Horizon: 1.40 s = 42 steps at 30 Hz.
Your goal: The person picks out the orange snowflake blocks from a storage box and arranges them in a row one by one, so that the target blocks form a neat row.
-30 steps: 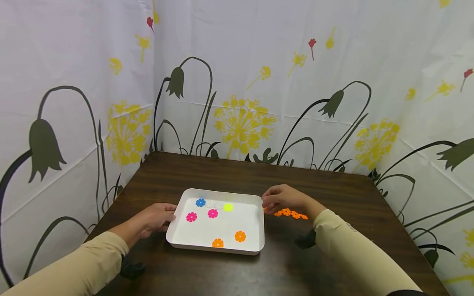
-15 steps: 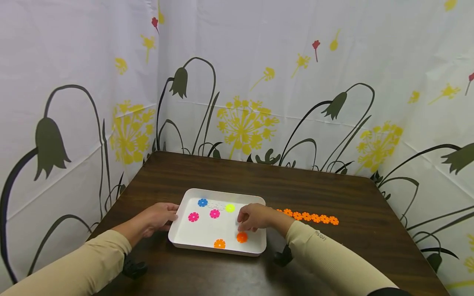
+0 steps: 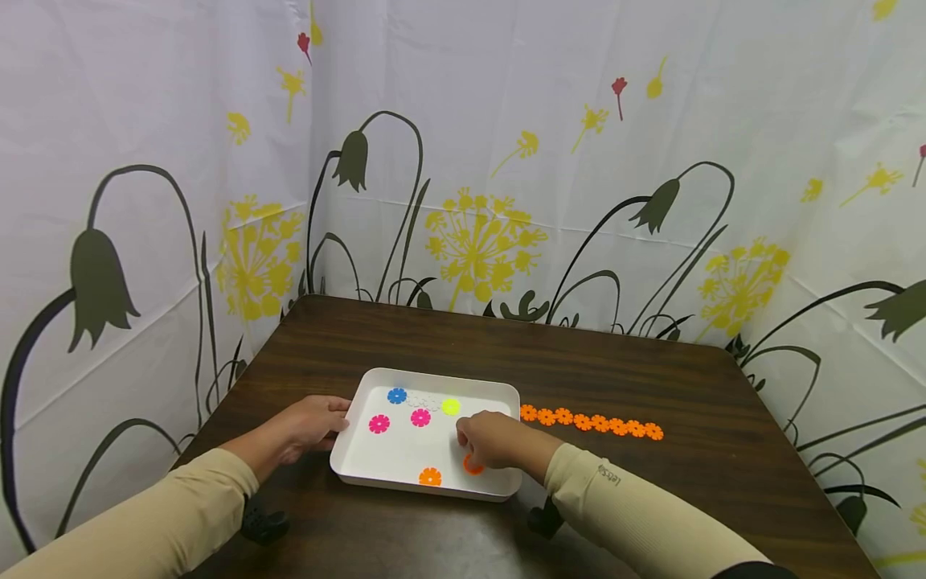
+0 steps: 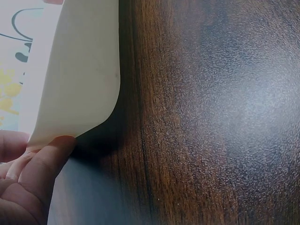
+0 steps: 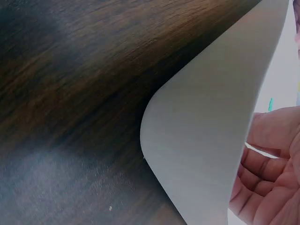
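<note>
A shallow white tray point(image 3: 405, 454) sits on the table with several flower-shaped discs in it: a blue disc point(image 3: 397, 396), two pink ones, a yellow disc point(image 3: 451, 407), pale clear ones and orange ones. My left hand point(image 3: 311, 426) pinches the tray's left rim, with finger and thumb on its wall in the left wrist view. Inside the tray at the right, my right hand point(image 3: 492, 438) reaches down with bent fingers and partly covers an orange disc point(image 3: 473, 466). I cannot tell whether its fingertips hold anything. Another orange disc point(image 3: 430, 477) lies at the tray's front.
A row of orange discs point(image 3: 600, 423) extends rightward from the tray along the dark wooden table point(image 3: 651, 515). Behind the table hangs a white curtain point(image 3: 564, 48) printed with flowers.
My right hand has come from the left end of the orange row into the tray, then slightly left and down over an orange disc. My left hand keeps its place at the rim.
</note>
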Each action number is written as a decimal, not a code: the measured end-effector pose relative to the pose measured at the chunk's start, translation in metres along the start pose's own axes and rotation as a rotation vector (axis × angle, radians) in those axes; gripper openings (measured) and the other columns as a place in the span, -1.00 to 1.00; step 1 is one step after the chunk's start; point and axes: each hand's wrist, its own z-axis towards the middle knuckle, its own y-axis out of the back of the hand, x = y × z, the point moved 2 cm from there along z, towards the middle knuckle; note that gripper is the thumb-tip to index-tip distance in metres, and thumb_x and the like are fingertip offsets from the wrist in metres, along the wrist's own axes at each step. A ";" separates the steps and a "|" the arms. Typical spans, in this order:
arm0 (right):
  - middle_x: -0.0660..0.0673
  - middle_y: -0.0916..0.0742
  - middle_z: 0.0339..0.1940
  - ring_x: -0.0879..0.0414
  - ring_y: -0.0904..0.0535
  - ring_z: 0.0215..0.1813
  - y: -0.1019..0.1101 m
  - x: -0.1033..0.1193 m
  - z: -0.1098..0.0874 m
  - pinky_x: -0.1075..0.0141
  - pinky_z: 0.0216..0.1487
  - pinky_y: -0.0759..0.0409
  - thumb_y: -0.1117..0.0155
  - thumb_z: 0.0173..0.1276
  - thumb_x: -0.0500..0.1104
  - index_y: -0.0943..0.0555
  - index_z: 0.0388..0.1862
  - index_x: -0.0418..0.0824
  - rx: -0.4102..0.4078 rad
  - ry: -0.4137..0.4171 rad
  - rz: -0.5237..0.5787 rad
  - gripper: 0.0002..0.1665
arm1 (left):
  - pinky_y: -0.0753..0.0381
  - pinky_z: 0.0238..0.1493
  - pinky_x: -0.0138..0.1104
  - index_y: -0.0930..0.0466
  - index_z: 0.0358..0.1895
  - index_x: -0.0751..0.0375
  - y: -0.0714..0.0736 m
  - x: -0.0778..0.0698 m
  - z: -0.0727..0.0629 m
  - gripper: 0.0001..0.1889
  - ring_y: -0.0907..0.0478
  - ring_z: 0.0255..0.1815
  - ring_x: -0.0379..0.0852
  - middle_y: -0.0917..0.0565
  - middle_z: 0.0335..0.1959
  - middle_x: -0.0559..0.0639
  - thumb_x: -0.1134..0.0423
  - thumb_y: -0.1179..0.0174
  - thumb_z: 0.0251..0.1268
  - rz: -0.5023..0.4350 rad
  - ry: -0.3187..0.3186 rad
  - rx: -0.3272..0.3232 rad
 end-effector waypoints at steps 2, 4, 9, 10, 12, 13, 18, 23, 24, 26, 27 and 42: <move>0.10 -0.57 -0.50 0.20 -0.45 -0.42 0.000 -0.003 -0.001 0.43 -0.35 -0.47 -0.48 0.12 -0.18 -0.55 -0.33 -0.05 0.013 0.030 0.020 -0.76 | -0.67 0.00 -0.07 -0.29 0.35 0.52 -0.001 0.000 0.000 -0.52 -0.60 -0.02 0.06 -0.50 0.22 0.40 0.39 -0.04 0.43 0.002 0.006 -0.006; 0.11 -0.56 -0.51 0.22 -0.42 -0.42 0.000 -0.008 -0.001 0.45 -0.35 -0.43 -0.46 0.13 -0.20 -0.56 -0.39 -0.03 0.027 0.076 0.043 -0.80 | -0.67 0.00 -0.07 -0.29 0.35 0.52 -0.001 0.000 0.000 -0.52 -0.60 -0.02 0.06 -0.50 0.23 0.39 0.38 -0.04 0.43 0.006 0.011 -0.009; 0.06 -0.57 -0.49 0.21 -0.44 -0.40 0.009 -0.026 -0.005 0.42 -0.33 -0.47 -0.33 0.22 -0.29 -0.58 -0.40 -0.11 0.076 0.136 0.296 -0.89 | -0.67 0.00 -0.08 -0.30 0.35 0.50 -0.002 0.000 0.000 -0.51 -0.60 -0.03 0.05 -0.50 0.23 0.39 0.37 -0.06 0.43 0.012 0.017 -0.010; 0.03 -0.59 -0.47 0.20 -0.49 -0.38 0.011 -0.031 -0.006 0.41 -0.30 -0.52 -0.31 0.24 -0.31 -0.58 -0.38 -0.15 0.084 0.124 0.390 -0.92 | -0.67 0.00 -0.08 -0.30 0.35 0.50 -0.002 0.000 0.000 -0.51 -0.60 -0.03 0.05 -0.50 0.23 0.39 0.36 -0.06 0.43 0.014 0.019 -0.011; -0.04 -0.65 -0.41 0.13 -0.60 -0.34 0.017 -0.044 -0.006 0.33 -0.24 -0.66 -0.28 0.29 -0.33 -0.57 -0.31 -0.24 0.096 0.089 0.610 -0.95 | -0.67 0.00 -0.08 -0.29 0.35 0.49 -0.002 0.000 0.001 -0.51 -0.60 -0.02 0.06 -0.50 0.23 0.39 0.36 -0.06 0.43 0.014 0.021 -0.012; -0.09 -0.68 -0.38 0.06 -0.65 -0.32 0.019 -0.051 -0.006 0.26 -0.20 -0.70 -0.27 0.32 -0.33 -0.56 -0.26 -0.28 0.096 0.071 0.714 -0.94 | -0.67 0.00 -0.07 -0.29 0.35 0.49 -0.002 0.000 0.001 -0.51 -0.59 -0.01 0.07 -0.49 0.23 0.39 0.36 -0.06 0.43 0.013 0.022 -0.012; -0.28 -0.71 -0.24 -0.24 -0.74 -0.16 0.036 -0.088 -0.016 -0.03 -0.05 -0.70 -0.21 0.39 -0.33 -0.50 -0.01 -0.36 0.015 0.015 1.034 -0.77 | -0.67 0.00 -0.07 -0.28 0.36 0.50 -0.002 0.000 0.001 -0.51 -0.59 0.00 0.08 -0.48 0.25 0.41 0.36 -0.06 0.44 0.005 0.019 -0.011; -0.35 -0.69 -0.14 -0.29 -0.70 -0.05 0.046 -0.131 -0.039 -0.13 0.06 -0.62 -0.18 0.43 -0.28 -0.50 0.14 -0.38 -0.083 -0.008 1.057 -0.66 | -0.68 -0.02 -0.09 -0.28 0.35 0.50 -0.003 0.000 0.002 -0.51 -0.58 0.01 0.09 -0.49 0.24 0.41 0.36 -0.05 0.44 0.002 0.020 -0.008; -0.36 -0.69 -0.12 -0.28 -0.70 -0.04 0.047 -0.141 -0.043 -0.15 0.07 -0.62 -0.18 0.44 -0.27 -0.49 0.15 -0.39 -0.100 -0.022 1.066 -0.64 | -0.68 -0.02 -0.09 -0.28 0.36 0.50 -0.003 0.000 0.002 -0.51 -0.58 0.01 0.09 -0.49 0.24 0.40 0.36 -0.05 0.44 0.001 0.021 -0.007; -0.37 -0.69 -0.09 -0.26 -0.70 -0.03 0.047 -0.161 -0.053 -0.15 0.09 -0.60 -0.16 0.45 -0.27 -0.46 0.19 -0.42 -0.134 -0.064 1.078 -0.61 | -0.67 -0.02 -0.08 -0.28 0.36 0.50 -0.003 0.001 0.001 -0.51 -0.58 0.02 0.10 -0.49 0.23 0.40 0.36 -0.05 0.44 0.002 0.021 -0.005; -0.38 -0.68 -0.07 -0.23 -0.71 -0.03 0.046 -0.171 -0.058 -0.16 0.11 -0.59 -0.15 0.46 -0.27 -0.46 0.20 -0.43 -0.154 -0.092 1.087 -0.60 | -0.67 -0.01 -0.08 -0.27 0.36 0.50 -0.003 0.001 0.001 -0.51 -0.58 0.03 0.10 -0.48 0.24 0.40 0.36 -0.04 0.45 0.003 0.021 -0.006; -0.26 -0.70 -0.26 0.00 -0.72 -0.29 0.024 -0.288 -0.143 0.10 -0.22 -0.73 -0.09 0.44 -0.34 -0.45 0.08 -0.54 -0.322 -0.434 0.904 -0.68 | -0.65 0.04 -0.04 -0.23 0.38 0.50 -0.001 -0.004 -0.002 -0.48 -0.55 0.11 0.19 -0.44 0.27 0.43 0.34 -0.04 0.46 0.014 0.025 -0.001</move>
